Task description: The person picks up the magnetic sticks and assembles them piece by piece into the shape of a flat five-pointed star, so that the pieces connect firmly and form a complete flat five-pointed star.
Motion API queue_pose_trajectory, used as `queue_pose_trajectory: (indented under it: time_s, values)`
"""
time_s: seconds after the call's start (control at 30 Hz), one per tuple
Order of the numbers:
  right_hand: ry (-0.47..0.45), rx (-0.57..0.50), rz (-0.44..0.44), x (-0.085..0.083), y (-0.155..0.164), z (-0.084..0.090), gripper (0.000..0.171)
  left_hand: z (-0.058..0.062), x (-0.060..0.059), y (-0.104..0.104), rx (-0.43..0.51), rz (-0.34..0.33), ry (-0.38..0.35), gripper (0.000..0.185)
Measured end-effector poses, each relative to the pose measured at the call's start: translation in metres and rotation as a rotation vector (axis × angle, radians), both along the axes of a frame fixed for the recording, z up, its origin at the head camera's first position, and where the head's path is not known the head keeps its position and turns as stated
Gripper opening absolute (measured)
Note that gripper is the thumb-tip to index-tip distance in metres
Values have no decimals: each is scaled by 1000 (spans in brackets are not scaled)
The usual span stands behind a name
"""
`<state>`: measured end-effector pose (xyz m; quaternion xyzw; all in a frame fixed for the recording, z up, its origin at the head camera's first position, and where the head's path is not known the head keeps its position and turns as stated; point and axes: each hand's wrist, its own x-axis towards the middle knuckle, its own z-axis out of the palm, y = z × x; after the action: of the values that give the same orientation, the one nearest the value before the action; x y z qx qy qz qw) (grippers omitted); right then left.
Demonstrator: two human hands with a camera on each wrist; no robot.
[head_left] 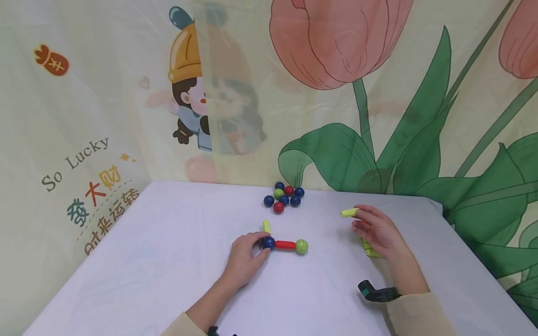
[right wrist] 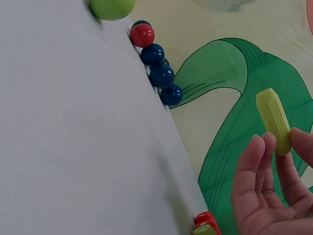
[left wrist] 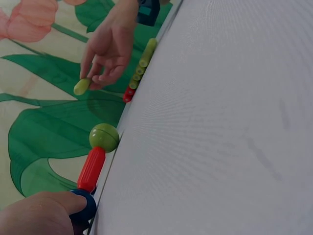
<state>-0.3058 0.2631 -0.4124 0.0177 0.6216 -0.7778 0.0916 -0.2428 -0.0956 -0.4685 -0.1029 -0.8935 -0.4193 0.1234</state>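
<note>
Fingers of the left hand (head_left: pixel 245 259) are curled onto a blue ball (head_left: pixel 269 242), which is gripped at the left end of a short chain lying on the white table (head_left: pixel 168 261). A yellow-green rod (head_left: pixel 266 226) is joined to that ball and points away from the person, just beyond the fingertips. To the right of the hand, a red rod (head_left: pixel 285 245) runs from the blue ball to a green ball (head_left: pixel 301 246), all three touching in a line. In the left wrist view the same chain is seen edge-on, with the blue ball half hidden under the fingers.

Farther out, between the two hands and near the table's back edge, a cluster of loose balls (head_left: pixel 284 197) is gathered, mostly blue with two red and one green, touching one another.

The right hand (head_left: pixel 378 231) is held apart from the left, well to the right of the chain. A yellow rod (head_left: pixel 349 213) is pinched between its thumb and fingertips and sticks out to the left; in the right wrist view this rod (right wrist: pixel 275 121) is seen clamped at one end, the rest free. Under and just beside the palm, a pile of spare rods (head_left: pixel 370 249) is lying, yellow-green with some red, partly hidden by the hand. A dark wrist strap (head_left: pixel 376 293) is worn at the right wrist, above a beige sleeve (head_left: pixel 420 315).
</note>
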Motion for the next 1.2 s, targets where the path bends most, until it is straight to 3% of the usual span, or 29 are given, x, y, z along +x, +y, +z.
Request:
queue_pose_trajectory:
  time_s: [0.4,0.87,1.2]
  values:
    - [-32,96,44,-2,-30,-10,17,1,1,0,-1,10,-12,35]
    - [-51,127,97,-1,-58,-23,54,2,1,0,16,4,-14,35]
    - [-88,182,44,-1,-73,-28,48,2,2,1,8,2,-13,35]
